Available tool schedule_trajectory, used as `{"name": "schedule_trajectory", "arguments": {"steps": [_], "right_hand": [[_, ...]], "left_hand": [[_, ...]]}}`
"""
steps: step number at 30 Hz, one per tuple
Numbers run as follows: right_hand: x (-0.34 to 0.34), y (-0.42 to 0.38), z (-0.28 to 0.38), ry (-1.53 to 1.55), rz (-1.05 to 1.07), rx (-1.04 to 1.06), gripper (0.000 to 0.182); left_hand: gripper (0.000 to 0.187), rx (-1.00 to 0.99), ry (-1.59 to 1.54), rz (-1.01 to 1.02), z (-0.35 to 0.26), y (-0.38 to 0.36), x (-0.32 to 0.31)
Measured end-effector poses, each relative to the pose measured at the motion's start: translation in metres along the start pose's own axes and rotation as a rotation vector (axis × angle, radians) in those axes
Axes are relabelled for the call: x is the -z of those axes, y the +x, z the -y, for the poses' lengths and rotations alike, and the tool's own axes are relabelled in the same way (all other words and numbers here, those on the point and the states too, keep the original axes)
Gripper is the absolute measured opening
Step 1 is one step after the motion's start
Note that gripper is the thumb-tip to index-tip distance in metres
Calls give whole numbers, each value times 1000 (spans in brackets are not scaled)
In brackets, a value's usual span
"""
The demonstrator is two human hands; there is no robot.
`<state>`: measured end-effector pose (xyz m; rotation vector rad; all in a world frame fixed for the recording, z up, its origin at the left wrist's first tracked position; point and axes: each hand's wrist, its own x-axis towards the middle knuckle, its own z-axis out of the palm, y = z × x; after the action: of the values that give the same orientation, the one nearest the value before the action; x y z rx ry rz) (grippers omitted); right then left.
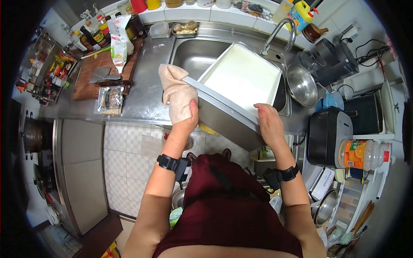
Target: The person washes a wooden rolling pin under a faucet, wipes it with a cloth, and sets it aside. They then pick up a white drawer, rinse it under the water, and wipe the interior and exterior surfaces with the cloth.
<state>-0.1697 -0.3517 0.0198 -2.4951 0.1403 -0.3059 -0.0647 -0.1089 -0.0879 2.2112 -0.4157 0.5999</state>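
Observation:
A white-lined drawer [243,77] with a grey front panel is tilted over the sink [202,45], its inside facing up. My left hand [187,118] is closed on a beige cloth [178,96], which lies against the left end of the front panel. Most of the left fingers are hidden behind the cloth and panel. My right hand [271,124] grips the right part of the panel, with fingertips over its top edge and the thumb side out of sight. Behind the drawer stands the faucet [279,36].
Left on the counter, a wooden cutting board [81,81] carries a cleaver [105,76], a white bag [120,41] and bottles. A packet [110,99] lies near the counter edge. To the right are a metal bowl [302,86], a black appliance [329,135] and an orange-labelled bottle [361,154].

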Motion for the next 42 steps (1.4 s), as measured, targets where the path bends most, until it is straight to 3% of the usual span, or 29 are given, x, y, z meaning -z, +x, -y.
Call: {"name": "schedule_trajectory", "arguments": {"steps": [2,4,5,10,14,16,19,22,25,28,30,32,34,40,42], "right_hand": [[-2,1,-3,29,-19,-6,37],[-4,2,-10,84,-20,-39,40],[-5,2,-13,113,-20,-54,42],[-1,4,-26,513,50,-297,64],[11,5,-31,718,74,-435,78],[14,4,-32,754,63,-459,78],[15,1,-28,766,54,-460,78],[11,4,-29,753,61,-437,78],[9,4,-28,725,69,-428,77],[9,5,-32,705,80,-435,77],[12,2,-32,702,72,-447,77],[14,1,-32,713,61,-457,77],[13,1,-31,719,52,-456,77],[6,4,-31,693,52,-424,76],[5,5,-32,687,57,-423,75]], "left_hand": [[35,-1,-86,46,-25,-8,5],[29,-261,-127,147,-39,-13,2],[28,-359,-164,81,-46,-23,-12],[31,-301,-344,436,-126,-41,-12],[30,-415,-478,410,-147,-53,-28],[30,-437,-491,455,-159,-51,-25],[28,-484,-474,701,-168,-52,-38],[27,-526,-641,594,-171,-55,-47],[26,-551,-649,630,-170,-51,-46],[21,-428,-426,754,-163,-37,-23],[19,-508,-324,679,-138,-21,-9],[22,-449,-346,265,-101,-27,-6],[30,-392,-138,277,-76,-23,2],[28,-450,-343,310,-111,-33,-11],[22,-495,-430,606,-144,-33,-16]]}}
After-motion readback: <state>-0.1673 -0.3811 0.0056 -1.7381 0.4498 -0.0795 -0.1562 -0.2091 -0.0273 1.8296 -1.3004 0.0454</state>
